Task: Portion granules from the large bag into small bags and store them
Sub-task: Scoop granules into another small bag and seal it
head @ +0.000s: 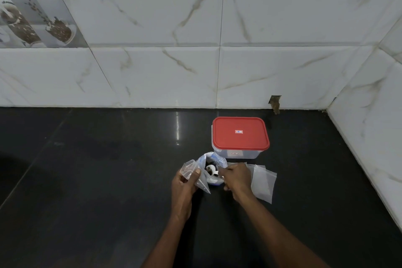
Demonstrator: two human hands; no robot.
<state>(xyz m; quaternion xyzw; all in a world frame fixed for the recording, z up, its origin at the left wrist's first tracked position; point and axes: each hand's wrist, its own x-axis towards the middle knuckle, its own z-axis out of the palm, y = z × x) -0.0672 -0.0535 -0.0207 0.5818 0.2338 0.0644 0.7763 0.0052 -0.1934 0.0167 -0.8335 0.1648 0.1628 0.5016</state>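
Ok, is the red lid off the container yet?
No, the red lid sits closed on top of the clear container.

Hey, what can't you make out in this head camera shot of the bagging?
- Inside the red-lidded container, head view: the lid covers it, and its label is too small to read.
- What the right hand grips: its back hides the fingers.
- How full the large bag is: the interior is small and dark.
- Count of spare small bags: they overlap under the right hand.
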